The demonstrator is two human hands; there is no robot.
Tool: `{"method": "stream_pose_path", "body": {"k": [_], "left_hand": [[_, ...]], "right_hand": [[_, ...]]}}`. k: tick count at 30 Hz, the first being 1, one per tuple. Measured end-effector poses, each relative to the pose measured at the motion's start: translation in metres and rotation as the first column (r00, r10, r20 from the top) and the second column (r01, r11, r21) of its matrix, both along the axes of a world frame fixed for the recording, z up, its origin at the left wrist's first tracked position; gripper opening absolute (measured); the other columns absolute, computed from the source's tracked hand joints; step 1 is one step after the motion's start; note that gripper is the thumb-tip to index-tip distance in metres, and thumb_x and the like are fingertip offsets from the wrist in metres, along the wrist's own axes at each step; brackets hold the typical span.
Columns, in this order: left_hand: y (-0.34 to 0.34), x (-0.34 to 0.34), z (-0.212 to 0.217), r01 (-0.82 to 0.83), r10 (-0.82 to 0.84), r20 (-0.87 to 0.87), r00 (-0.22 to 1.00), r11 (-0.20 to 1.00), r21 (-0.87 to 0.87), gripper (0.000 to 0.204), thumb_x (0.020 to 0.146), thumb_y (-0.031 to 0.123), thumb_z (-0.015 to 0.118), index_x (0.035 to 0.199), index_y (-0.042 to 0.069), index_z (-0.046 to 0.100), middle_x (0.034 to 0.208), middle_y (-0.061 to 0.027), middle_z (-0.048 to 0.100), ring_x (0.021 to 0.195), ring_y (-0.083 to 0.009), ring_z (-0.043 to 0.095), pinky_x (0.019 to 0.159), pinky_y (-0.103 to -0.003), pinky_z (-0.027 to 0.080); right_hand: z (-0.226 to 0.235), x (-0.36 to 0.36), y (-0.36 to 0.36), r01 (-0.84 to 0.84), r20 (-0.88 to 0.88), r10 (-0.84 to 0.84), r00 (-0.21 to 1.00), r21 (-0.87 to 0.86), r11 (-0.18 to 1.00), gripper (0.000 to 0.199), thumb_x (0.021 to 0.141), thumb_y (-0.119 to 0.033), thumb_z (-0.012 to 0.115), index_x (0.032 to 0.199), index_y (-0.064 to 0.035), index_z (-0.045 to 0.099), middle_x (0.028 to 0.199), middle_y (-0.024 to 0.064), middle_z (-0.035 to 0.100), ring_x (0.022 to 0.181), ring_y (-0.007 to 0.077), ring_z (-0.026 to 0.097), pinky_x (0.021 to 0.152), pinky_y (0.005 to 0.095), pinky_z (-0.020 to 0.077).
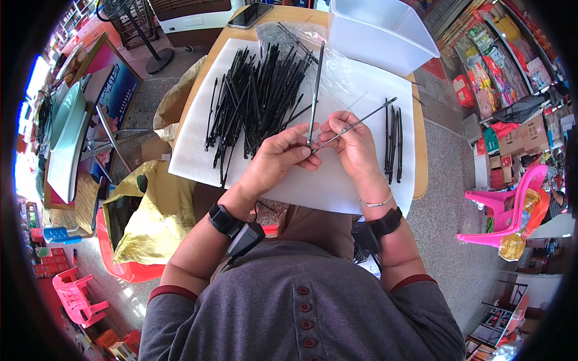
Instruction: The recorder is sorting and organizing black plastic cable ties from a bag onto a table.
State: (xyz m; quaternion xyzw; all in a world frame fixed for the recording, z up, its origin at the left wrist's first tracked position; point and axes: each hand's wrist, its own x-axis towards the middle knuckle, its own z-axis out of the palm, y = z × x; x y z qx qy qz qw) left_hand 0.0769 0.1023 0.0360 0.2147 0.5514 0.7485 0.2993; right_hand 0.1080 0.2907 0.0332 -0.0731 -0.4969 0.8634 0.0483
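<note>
My left hand (pixel 276 157) pinches a long thin black rod (pixel 318 81) that points up and away over the table. In my right hand (pixel 356 149) is a second slim black rod (pixel 374 112), slanting up to the right. The two lower ends come together at my left fingertips; whether they are joined I cannot tell. Left of my hands lies a large loose pile of black rods (pixel 259 99). A few more black rods (pixel 394 144) lie side by side to the right. All rest on a white foam sheet (pixel 304 189).
A translucent plastic bin (pixel 385 42) and a crumpled clear bag (pixel 337 69) stand at the table's far side, with a phone (pixel 250 16) at the far left. Below left are a yellow sack (pixel 156 219) and a red basin (pixel 123 268). A pink chair (pixel 509 207) is on the right.
</note>
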Motion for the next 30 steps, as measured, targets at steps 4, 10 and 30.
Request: {"method": "stream_pose_path", "body": {"k": [4, 10, 30], "left_hand": [[0.0, 0.0, 0.002, 0.021, -0.021, -0.017, 1.0, 1.0, 0.0, 0.043, 0.093, -0.004, 0.047, 0.135, 0.002, 0.044, 0.09, -0.0091, 0.06, 0.085, -0.018, 0.066, 0.077, -0.028, 0.055], [-0.001, 0.001, 0.003, 0.034, -0.034, -0.028, 0.999, 0.999, 0.009, 0.042, 0.093, -0.004, 0.048, 0.135, 0.001, 0.044, 0.091, -0.0094, 0.06, 0.084, -0.0187, 0.066, 0.076, -0.029, 0.055], [-0.002, 0.0, 0.009, 0.073, -0.077, -0.063, 0.995, 0.995, -0.061, 0.042, 0.093, -0.002, 0.05, 0.134, -0.002, 0.045, 0.089, -0.0084, 0.063, 0.081, -0.0146, 0.064, 0.074, -0.026, 0.054]], "right_hand": [[0.0, 0.001, 0.001, -0.013, -0.01, 0.013, 1.0, -0.01, 1.0, 0.012, 0.091, -0.01, 0.058, 0.1, -0.0029, 0.057, 0.086, 0.0107, 0.065, 0.071, 0.0185, 0.066, 0.065, 0.0352, 0.0575], [0.003, 0.001, -0.001, -0.024, 0.005, 0.024, 1.0, -0.007, 1.0, 0.013, 0.09, -0.012, 0.059, 0.099, -0.0017, 0.058, 0.083, 0.0106, 0.065, 0.07, 0.0181, 0.065, 0.063, 0.0318, 0.0572], [0.008, 0.001, -0.002, -0.044, 0.047, 0.045, 0.998, -0.019, 0.999, 0.014, 0.089, -0.013, 0.062, 0.096, -0.0015, 0.059, 0.081, 0.0121, 0.066, 0.066, 0.0189, 0.065, 0.06, 0.0367, 0.0571]]}}
